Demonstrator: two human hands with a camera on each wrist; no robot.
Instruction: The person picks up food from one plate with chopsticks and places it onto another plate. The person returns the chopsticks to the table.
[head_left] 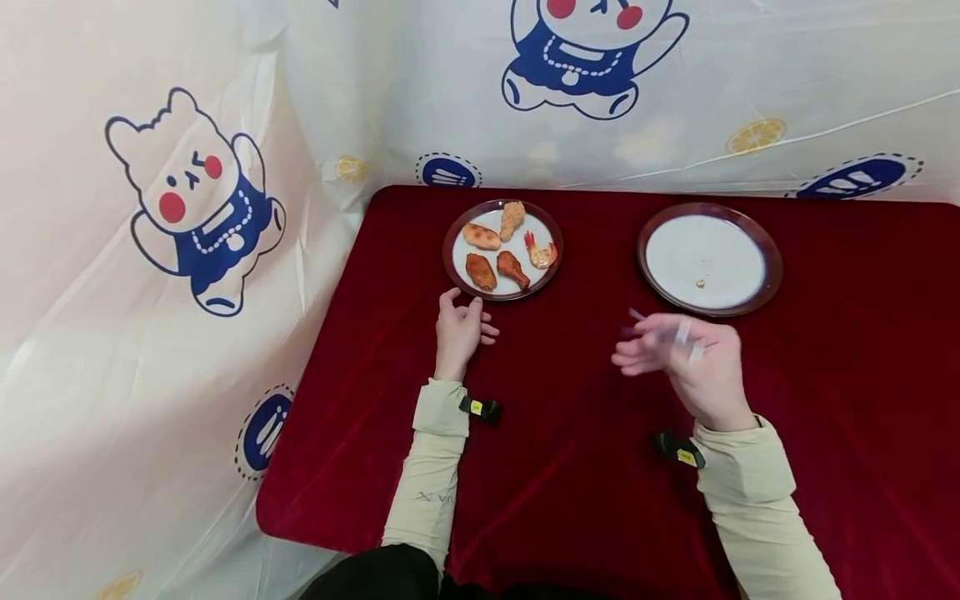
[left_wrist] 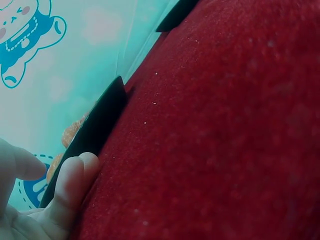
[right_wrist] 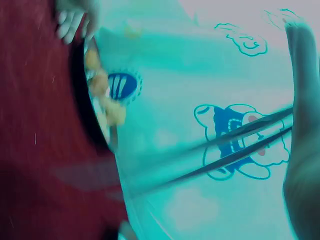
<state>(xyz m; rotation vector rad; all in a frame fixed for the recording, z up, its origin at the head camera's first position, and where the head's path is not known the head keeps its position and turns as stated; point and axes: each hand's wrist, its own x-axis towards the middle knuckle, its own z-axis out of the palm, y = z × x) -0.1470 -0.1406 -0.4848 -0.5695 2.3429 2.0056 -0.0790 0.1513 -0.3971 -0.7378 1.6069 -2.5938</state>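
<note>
At the near rim of the left plate (head_left: pixel 447 254), my left hand (head_left: pixel 459 337) has its fingers loosely extended; whether it touches the rim is hard to tell. Fried chicken pieces, among them a drumstick (head_left: pixel 513 271) and a brown wing piece (head_left: pixel 481 272), lie on that plate with a shrimp (head_left: pixel 540 251). My right hand (head_left: pixel 697 358) holds slim tongs (right_wrist: pixel 225 159) above the cloth, just in front of the right plate (head_left: pixel 690 242). Motion blurs the tongs, and nothing shows between their two arms. One small crumb (head_left: pixel 701 284) lies on the right plate.
A dark red cloth (head_left: pixel 555 467) covers the table, with both brown-rimmed plates near its far edge. Pale curtains (head_left: pixel 315 108) printed with cartoon figures hang behind the table and along its left side.
</note>
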